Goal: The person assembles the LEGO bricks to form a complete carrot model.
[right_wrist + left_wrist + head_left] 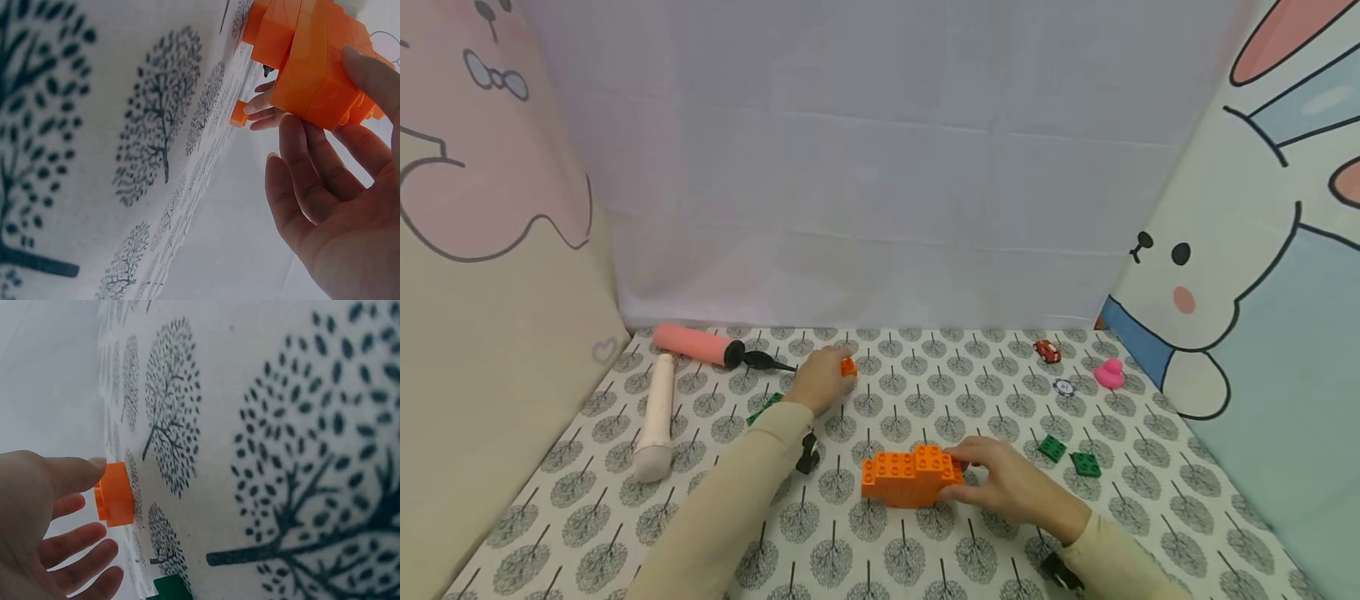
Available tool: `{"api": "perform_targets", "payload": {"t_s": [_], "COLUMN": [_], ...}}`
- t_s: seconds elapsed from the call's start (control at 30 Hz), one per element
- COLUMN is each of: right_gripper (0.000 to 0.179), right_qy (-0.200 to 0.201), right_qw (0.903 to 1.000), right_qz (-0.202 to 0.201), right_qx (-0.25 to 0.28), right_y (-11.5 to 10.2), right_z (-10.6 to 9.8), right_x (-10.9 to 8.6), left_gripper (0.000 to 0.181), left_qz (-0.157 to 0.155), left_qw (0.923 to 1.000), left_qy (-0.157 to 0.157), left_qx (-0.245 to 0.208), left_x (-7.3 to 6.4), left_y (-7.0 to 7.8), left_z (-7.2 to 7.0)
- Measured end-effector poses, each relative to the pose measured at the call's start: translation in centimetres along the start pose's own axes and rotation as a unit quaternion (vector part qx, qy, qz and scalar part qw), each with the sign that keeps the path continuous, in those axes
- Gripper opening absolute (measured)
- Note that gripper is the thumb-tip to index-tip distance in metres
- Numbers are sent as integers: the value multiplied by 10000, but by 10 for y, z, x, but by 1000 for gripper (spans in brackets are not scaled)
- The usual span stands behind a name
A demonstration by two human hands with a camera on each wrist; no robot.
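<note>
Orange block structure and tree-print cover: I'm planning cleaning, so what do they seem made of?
The orange block structure is probably hard, glossy plastic: its smooth faces carry a sheen and its edges are crisp. The tree-print cover is likely matte fabric, as it shows no glare, though a coated sheet is possible.

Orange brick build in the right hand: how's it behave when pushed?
The brick build is probably stiff, judging by its hard-looking plastic. Flat sides suggest sliding, not rolling. Glossy faces may be slightly slippery.
</note>
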State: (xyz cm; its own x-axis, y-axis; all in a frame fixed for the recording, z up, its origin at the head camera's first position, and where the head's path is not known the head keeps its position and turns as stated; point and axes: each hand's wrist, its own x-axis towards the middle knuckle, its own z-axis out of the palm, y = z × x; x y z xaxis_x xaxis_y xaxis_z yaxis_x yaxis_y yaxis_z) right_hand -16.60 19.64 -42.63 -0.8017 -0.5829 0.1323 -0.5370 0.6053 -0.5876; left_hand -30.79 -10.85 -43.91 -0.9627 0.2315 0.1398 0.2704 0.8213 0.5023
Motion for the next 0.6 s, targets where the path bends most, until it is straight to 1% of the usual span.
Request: {"api": "perform_targets", "payload": {"t_s": [0.1, 0.17, 0.3, 0.4, 0.53, 0.6], "right_gripper": [51, 51, 50, 50, 50, 50], "right_qy": [-9, -25, -51, -61, -13, 28], "right_qw": [10000, 10000, 9999, 9999, 10000, 10000], "right_qz": [5, 8, 21, 57, 55, 19], "right_qx": [21, 43, 85, 99, 79, 64], "right_y": [-1, -1, -2, -2, -1, -1], "right_z": [-1, -1, 0, 0, 0, 0], "right_x": [1, 1, 1, 1, 0, 0], "left_gripper": [52, 52, 52, 51, 49, 45], "left_qz": [-121, -169, -158, -127, -169, -174], "left_qw": [9999, 9998, 9990, 9983, 9991, 9996], "left_qy": [33, -26, -108, -92, -74, -102], "left_qx": [49, 96, 408, 567, 372, 203], "left_x": [1, 2, 5, 6, 8, 9], "left_y": [-2, -6, -13, -16, -16, -16], "left_z": [1, 3, 7, 10, 11, 9]}}
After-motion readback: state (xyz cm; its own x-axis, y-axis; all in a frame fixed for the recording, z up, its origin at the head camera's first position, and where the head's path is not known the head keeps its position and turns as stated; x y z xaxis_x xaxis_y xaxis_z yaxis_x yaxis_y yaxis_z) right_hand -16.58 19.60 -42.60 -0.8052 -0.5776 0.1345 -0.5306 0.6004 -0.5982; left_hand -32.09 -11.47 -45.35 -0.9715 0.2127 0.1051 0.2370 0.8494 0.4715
